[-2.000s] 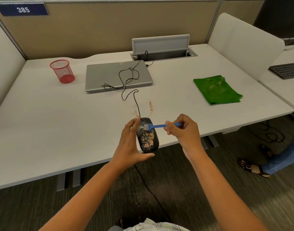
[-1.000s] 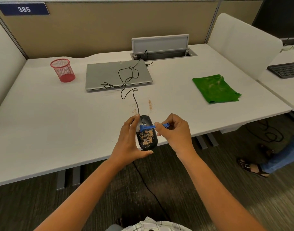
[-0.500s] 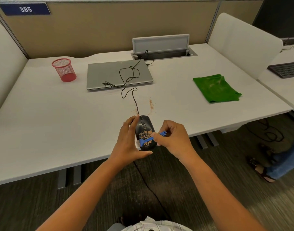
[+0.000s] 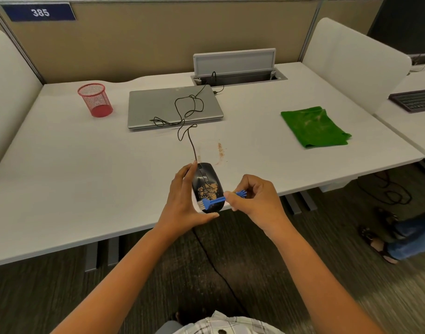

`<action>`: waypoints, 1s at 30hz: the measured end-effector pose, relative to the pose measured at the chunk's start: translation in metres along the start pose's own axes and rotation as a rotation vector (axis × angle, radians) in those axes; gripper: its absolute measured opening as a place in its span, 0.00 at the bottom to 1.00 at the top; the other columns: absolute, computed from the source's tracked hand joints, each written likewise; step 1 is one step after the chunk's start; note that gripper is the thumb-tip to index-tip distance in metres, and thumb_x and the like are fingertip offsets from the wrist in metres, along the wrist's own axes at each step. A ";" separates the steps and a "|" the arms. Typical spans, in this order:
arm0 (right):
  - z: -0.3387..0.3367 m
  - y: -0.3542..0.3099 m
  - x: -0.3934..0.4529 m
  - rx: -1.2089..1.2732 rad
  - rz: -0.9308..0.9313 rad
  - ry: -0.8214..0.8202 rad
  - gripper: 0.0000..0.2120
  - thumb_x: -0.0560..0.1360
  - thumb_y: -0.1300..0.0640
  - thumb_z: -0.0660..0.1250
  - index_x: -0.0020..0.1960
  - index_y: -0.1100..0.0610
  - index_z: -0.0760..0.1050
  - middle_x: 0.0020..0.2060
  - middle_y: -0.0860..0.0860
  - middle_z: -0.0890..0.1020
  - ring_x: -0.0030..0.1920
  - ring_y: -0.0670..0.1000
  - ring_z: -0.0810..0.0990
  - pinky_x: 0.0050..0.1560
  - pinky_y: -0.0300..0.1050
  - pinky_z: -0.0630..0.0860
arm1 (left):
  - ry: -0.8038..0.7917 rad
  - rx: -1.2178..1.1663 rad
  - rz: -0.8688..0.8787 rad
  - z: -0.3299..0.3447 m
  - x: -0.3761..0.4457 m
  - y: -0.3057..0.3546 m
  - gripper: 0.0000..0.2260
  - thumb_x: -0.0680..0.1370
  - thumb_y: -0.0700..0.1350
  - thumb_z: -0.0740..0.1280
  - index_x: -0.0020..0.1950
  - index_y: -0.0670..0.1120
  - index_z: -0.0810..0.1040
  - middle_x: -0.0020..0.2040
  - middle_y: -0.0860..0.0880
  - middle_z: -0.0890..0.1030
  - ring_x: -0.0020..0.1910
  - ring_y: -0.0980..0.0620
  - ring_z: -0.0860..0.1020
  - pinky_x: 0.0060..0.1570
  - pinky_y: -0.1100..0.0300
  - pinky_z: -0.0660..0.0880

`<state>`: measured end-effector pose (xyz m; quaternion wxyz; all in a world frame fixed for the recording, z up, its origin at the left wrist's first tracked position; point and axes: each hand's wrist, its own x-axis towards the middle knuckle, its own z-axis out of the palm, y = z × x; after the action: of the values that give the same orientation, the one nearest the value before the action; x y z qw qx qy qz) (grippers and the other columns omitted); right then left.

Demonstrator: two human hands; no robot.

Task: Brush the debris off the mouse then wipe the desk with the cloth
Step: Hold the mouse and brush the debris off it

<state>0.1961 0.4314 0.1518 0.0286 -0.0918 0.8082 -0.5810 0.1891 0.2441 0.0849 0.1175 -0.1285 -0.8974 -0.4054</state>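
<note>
While the left hand (image 4: pixel 182 201) is cradling the mouse (image 4: pixel 206 186) just below the middle of the frame, its fingers (image 4: pixel 188 169) are curling along the mouse's left flank and its thumb is hooking under the near end, so the body is being held tilted up over the near edge of the desk (image 4: pixel 86 179). The mouse's long axis is running from the lower centre of the frame up toward the laptop (image 4: pixel 158 104), with the cable (image 4: pixel 189 131) leading away from its upper end. The right hand (image 4: pixel 254 201) is pinching the handle of a small blue brush (image 4: pixel 216 200) between thumb and forefinger, and the brush is lying crosswise to that axis, its pale bristles sitting on the mouse's lower end, just under the patch of brown debris (image 4: pixel 207 190). That debris is therefore lying up-frame from the bristles, so I judge the coming stroke is needing to start above the patch and travel along the body. The green cloth (image 4: pixel 312 127) is lying untouched at the right of the frame, well apart from both hands but nearer the right one.
</note>
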 end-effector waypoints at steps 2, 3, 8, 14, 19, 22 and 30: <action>-0.003 -0.001 -0.002 -0.002 -0.007 -0.022 0.10 0.69 0.57 0.73 0.34 0.53 0.72 0.29 0.49 0.78 0.30 0.40 0.75 0.33 0.35 0.74 | -0.003 -0.002 0.009 0.003 0.002 0.001 0.53 0.60 0.60 0.76 0.70 0.68 0.39 0.74 0.52 0.53 0.68 0.68 0.48 0.64 0.67 0.51; -0.004 -0.001 -0.004 -0.017 -0.009 -0.031 0.10 0.69 0.57 0.73 0.34 0.53 0.73 0.29 0.50 0.79 0.31 0.42 0.76 0.35 0.37 0.75 | 0.000 -0.003 0.016 0.004 0.002 0.001 0.53 0.60 0.60 0.76 0.70 0.68 0.39 0.74 0.52 0.53 0.68 0.67 0.49 0.64 0.67 0.51; -0.019 0.004 -0.006 -0.041 -0.016 -0.028 0.12 0.68 0.58 0.74 0.31 0.49 0.72 0.28 0.51 0.79 0.32 0.50 0.76 0.36 0.43 0.74 | 0.027 -0.034 0.015 0.006 0.003 0.002 0.50 0.61 0.61 0.73 0.71 0.66 0.40 0.72 0.55 0.54 0.69 0.65 0.51 0.62 0.71 0.53; -0.035 0.013 -0.008 0.068 0.030 -0.003 0.12 0.67 0.58 0.74 0.30 0.46 0.75 0.25 0.47 0.79 0.31 0.45 0.75 0.40 0.47 0.75 | 0.010 -0.028 -0.005 0.006 0.002 -0.001 0.50 0.60 0.66 0.72 0.71 0.66 0.40 0.70 0.62 0.49 0.68 0.71 0.47 0.61 0.76 0.49; -0.035 0.019 -0.006 0.066 0.010 -0.025 0.11 0.67 0.57 0.74 0.31 0.46 0.75 0.26 0.46 0.79 0.31 0.44 0.75 0.38 0.43 0.74 | 0.008 -0.028 -0.004 0.005 0.002 0.001 0.50 0.60 0.65 0.72 0.70 0.67 0.41 0.70 0.65 0.48 0.67 0.72 0.46 0.61 0.76 0.49; -0.045 0.019 -0.002 0.158 0.031 0.003 0.12 0.67 0.60 0.74 0.30 0.48 0.76 0.24 0.47 0.79 0.32 0.47 0.77 0.42 0.47 0.76 | 0.014 -0.042 0.007 0.003 0.003 0.002 0.50 0.60 0.65 0.73 0.70 0.66 0.42 0.70 0.61 0.51 0.69 0.66 0.51 0.62 0.71 0.52; -0.043 0.026 0.024 0.696 0.226 0.152 0.08 0.61 0.59 0.73 0.34 0.58 0.74 0.24 0.49 0.78 0.28 0.45 0.78 0.43 0.42 0.81 | -0.006 -0.018 0.041 0.006 -0.001 0.006 0.50 0.60 0.64 0.74 0.71 0.66 0.42 0.71 0.58 0.51 0.70 0.62 0.51 0.65 0.67 0.51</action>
<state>0.1627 0.4750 0.1426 0.0622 0.0565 0.5671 -0.8194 0.1915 0.2525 0.0847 0.1220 -0.1493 -0.8911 -0.4107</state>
